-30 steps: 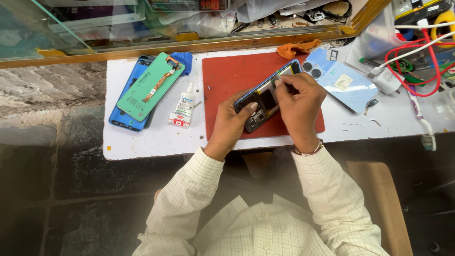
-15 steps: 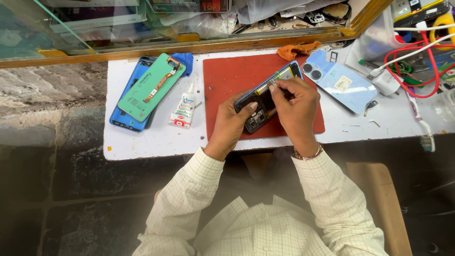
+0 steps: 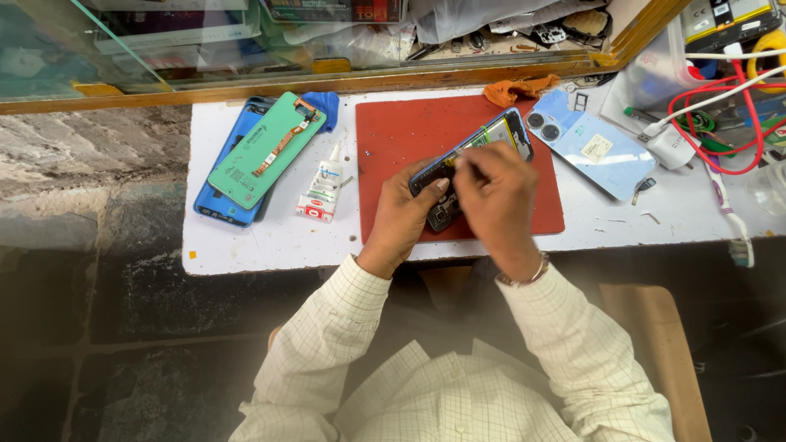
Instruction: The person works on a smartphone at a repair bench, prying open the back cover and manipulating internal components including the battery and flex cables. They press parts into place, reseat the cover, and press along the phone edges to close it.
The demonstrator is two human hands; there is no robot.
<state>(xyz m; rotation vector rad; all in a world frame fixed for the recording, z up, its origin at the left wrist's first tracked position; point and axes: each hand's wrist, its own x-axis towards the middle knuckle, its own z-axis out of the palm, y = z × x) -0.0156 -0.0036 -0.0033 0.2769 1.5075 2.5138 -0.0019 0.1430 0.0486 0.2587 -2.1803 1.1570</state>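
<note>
Surface: white bench (image 3: 246, 245) with red mat (image 3: 393, 147), being bordered by glass counter (image 3: 123, 49).
Phone: opened phone (image 3: 491, 135) is being gripped by both closed hands, left hand (image 3: 401, 214) and right hand (image 3: 499, 196), long axis slanting up-right beyond the fingers.

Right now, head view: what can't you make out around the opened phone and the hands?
- Opened phone: its lower half is hidden under both hands.
- Right hand: whether its fingertips pinch a tool or part is too small to tell.
- Left hand: its grip on the phone's underside is hidden.
- Red mat: small specks, screws or debris, cannot tell.
- Cables: cut off by the right edge.
</note>
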